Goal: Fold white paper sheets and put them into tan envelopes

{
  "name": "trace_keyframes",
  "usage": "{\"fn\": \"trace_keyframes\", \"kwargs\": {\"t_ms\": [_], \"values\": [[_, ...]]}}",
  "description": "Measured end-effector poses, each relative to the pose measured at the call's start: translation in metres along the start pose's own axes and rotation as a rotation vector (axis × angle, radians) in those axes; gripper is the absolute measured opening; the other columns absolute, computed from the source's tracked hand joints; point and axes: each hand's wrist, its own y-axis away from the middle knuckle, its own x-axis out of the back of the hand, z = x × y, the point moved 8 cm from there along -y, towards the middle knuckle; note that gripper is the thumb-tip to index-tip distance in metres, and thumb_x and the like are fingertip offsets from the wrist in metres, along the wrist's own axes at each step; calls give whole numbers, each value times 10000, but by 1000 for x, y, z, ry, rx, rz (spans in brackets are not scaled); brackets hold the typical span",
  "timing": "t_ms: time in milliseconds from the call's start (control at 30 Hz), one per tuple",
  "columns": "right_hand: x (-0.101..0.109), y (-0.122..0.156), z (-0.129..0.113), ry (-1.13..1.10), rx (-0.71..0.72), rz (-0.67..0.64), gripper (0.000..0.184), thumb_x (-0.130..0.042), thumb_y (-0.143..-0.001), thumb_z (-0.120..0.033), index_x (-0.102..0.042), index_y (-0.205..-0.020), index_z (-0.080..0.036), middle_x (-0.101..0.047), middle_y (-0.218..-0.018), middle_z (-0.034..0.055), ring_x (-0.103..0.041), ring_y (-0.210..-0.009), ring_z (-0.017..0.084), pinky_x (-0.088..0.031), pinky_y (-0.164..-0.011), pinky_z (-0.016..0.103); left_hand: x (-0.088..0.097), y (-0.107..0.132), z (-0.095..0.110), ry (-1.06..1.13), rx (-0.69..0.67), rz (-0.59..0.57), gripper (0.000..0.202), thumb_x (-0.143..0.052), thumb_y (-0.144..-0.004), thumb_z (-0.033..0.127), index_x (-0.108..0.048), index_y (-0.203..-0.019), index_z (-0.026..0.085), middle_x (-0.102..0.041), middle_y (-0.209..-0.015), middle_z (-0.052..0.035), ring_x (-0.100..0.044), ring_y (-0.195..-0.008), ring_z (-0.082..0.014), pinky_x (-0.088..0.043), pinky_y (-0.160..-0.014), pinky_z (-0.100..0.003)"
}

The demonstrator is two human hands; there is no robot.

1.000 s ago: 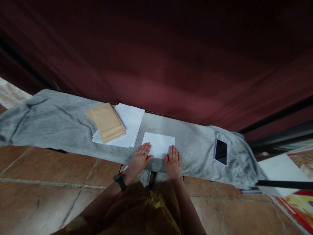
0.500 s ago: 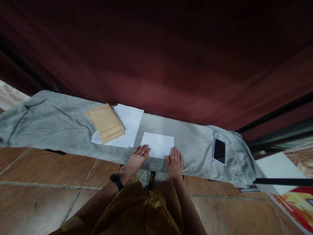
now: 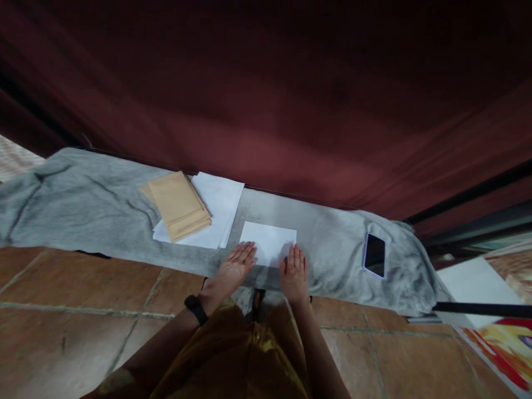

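Observation:
A small white sheet of paper (image 3: pixel 266 238), perhaps folded, lies flat on a grey cloth (image 3: pixel 332 244) in front of me. My left hand (image 3: pixel 236 267) rests over its lower left corner, palm down and fingers stretched out. Across from it, my right hand (image 3: pixel 294 272) lies flat over the lower right corner, fingers extended upward. Neither hand grips anything. Left of the sheet, a stack of brown envelopes (image 3: pixel 177 202) sits on top of larger white paper sheets (image 3: pixel 224 205).
A phone (image 3: pixel 374 255) lies on the cloth to the right. Behind the cloth-covered surface hangs a dark red curtain (image 3: pixel 266 149). Brown floor tiles (image 3: pixel 83 288) show in front. At the lower right are a black bar (image 3: pixel 482 310) and a white panel (image 3: pixel 477 282).
My right hand has shifted slightly left, further onto the white sheet. The left hand stays at the left corner. The whole view has moved a little.

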Motion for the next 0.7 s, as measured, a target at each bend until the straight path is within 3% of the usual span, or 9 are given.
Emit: {"fn": "trace_keyframes", "kwargs": {"t_ms": [133, 300, 467, 700], "values": [[-13, -29, -32, -77, 36, -131, 579, -354, -1075, -321, -313, -1608, -97, -378, -1636, 206, -329, -1528, 295, -329, -1205, 518, 5, -27, 11, 69, 61, 30, 507, -361, -1062, 310, -453, -1518, 108, -444, -1608, -158, -373, -1519, -237, -339, -1251, -445], [-32, -61, -59, -128, 104, -209, 521, -315, -1088, -297, -424, -1557, -97, -436, -1609, 177, -330, -1530, 253, -279, -1242, 492, -14, -63, 12, 75, 137, -65, 548, -325, -1020, 185, -415, -1545, 59, -400, -1628, -184, -313, -1546, -264, -298, -1261, -475], [-41, -69, -51, -64, 120, -213, 499, -333, -1092, -292, -455, -1540, -110, -427, -1614, 176, -334, -1528, 255, -267, -1243, 513, -24, -73, 7, 81, 167, -98, 590, -326, -1006, 192, -354, -1589, 106, -360, -1654, -153, -252, -1568, -265, -225, -1280, -520], [-36, -68, -27, -15, 90, -147, 541, -327, -1092, -335, -396, -1568, -87, -394, -1626, 206, -348, -1516, 281, -282, -1224, 532, -17, -69, -5, 97, 218, -51, 591, -345, -1052, 349, -354, -1591, 106, -357, -1651, -148, -274, -1561, -268, -205, -1289, -505]]}}
